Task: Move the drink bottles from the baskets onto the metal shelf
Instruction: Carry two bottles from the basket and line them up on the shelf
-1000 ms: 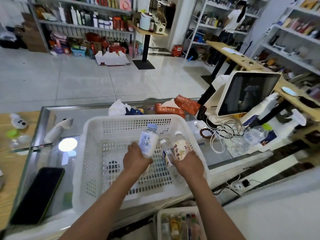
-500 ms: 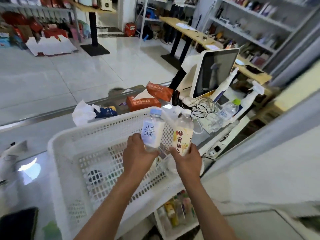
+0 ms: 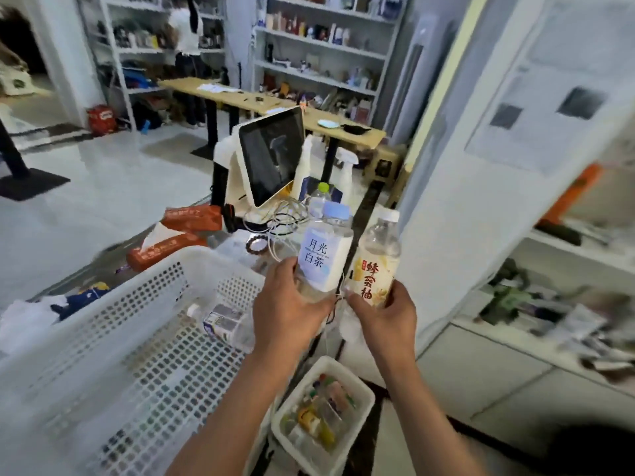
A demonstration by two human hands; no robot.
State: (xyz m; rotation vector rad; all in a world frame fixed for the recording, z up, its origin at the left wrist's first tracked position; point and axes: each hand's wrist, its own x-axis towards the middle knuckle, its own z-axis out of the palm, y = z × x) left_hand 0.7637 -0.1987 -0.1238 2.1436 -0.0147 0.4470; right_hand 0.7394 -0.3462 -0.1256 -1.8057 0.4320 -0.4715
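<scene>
- Two clear plastic drink bottles are held upright side by side above the right edge of the tabletop, each gripped low on its body.
- The blue-capped bottle with a pale blue label is gripped by the left hand, fingers curled round it; "月光白茶" is read on the label.
- The white-capped bottle with a yellow label is gripped by the right hand; "蜂蜜柚" is read in red.
- One more clear bottle with a white cap is seen lying on its side in the large white perforated plastic basket.
- One smaller white basket is seen lower down, filled with several bottles; their number cannot be counted.
- Two orange tissue packs are seen behind the large basket; their print is too blurred to read.
</scene>
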